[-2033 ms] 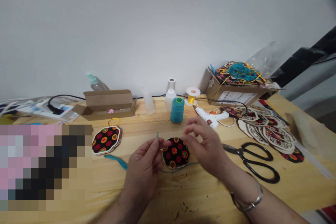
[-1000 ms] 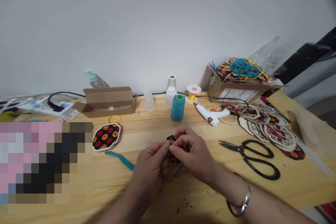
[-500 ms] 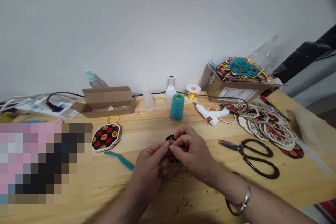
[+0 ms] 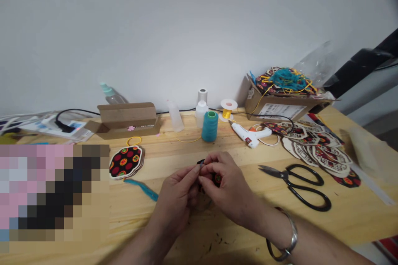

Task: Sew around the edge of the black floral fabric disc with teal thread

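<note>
In front of me my left hand (image 4: pixel 180 194) and my right hand (image 4: pixel 228 186) meet, fingertips pinched close together. Between them is a black patterned piece (image 4: pixel 218 179) with red and orange motifs, mostly covered by the right hand. My left fingers grip its edge. The right thumb and forefinger pinch at the same spot; what lies between them is too small to make out. A teal thread spool (image 4: pixel 210 126) stands just beyond the hands. To the left lies a stack of similar patterned pieces (image 4: pixel 126 161) with a teal tassel (image 4: pixel 141 188).
Black-handled scissors (image 4: pixel 287 176) lie right of my hands. Behind them are a white glue gun (image 4: pixel 251 134), fanned wooden cutouts (image 4: pixel 329 153) and a full cardboard box (image 4: pixel 280 107). A yellow thread spool (image 4: pixel 228 109), bottles (image 4: pixel 175 116) and an open carton (image 4: pixel 127 120) line the wall.
My right hand has shifted slightly and its fingers have curled in, covering more of the patterned piece. The things on the table have not moved.
</note>
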A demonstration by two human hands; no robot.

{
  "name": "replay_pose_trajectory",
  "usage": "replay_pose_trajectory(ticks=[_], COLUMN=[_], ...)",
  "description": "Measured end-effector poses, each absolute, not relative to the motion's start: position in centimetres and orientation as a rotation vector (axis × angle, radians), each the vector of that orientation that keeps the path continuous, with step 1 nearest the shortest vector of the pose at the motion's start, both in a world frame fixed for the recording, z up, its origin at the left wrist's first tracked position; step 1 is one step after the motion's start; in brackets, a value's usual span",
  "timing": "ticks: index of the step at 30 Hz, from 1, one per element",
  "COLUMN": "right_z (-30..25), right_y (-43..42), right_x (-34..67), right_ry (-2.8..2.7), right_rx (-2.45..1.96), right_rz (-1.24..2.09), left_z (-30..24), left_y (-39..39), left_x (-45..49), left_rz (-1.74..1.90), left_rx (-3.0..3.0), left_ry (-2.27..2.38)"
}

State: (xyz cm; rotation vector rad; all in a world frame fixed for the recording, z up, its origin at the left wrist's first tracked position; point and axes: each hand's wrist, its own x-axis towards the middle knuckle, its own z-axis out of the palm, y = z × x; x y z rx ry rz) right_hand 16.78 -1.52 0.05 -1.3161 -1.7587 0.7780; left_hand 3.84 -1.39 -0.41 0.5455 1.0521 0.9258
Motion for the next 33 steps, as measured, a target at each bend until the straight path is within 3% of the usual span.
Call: replay_pose_trajectory(ticks=[15, 24, 33], right_z=[0.4, -0.2, 0.7], right_y=[-0.3, 1.0, 0.8], right_x=[17.9, 18.3, 18.2], right_ry=[-1.585, -1.236, -1.405], right_rx=[-1.384, -1.158, -1.256], right_rz=[0.956, 1.668, 1.308], left_z=[-0.3, -0.2, -0.2], left_y=[-1.3, -1.6, -1.7], left_x=[4.0, 4.0, 3.8], left_rz=[0.938, 0.905, 0.84], left_rx=[0.542, 0.569, 0.553], left_ry=[1.06, 1.005, 0.892])
